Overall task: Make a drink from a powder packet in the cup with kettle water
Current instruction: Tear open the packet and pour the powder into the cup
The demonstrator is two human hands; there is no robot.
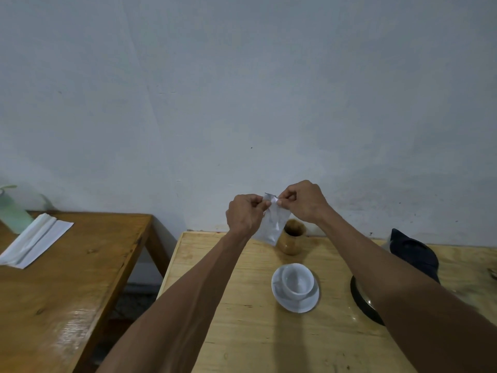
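Note:
A silvery powder packet (274, 224) hangs upright in the air above the far side of the light wooden table (242, 332). My left hand (246, 214) pinches its top edge from the left, and my right hand (304, 201) pinches the same edge from the right. Below and nearer to me, a white cup (298, 281) stands on a white saucer (279, 297); the cup looks empty. A dark kettle (414, 257) sits at the right, mostly hidden behind my right forearm, with its dark round base (363, 302) showing.
A small brown wooden jar (293, 240) stands behind the cup, near the wall. A darker wooden table (67, 278) at the left carries a folded white cloth (35, 240) and a pale green bottle (12, 211). A gap separates the two tables.

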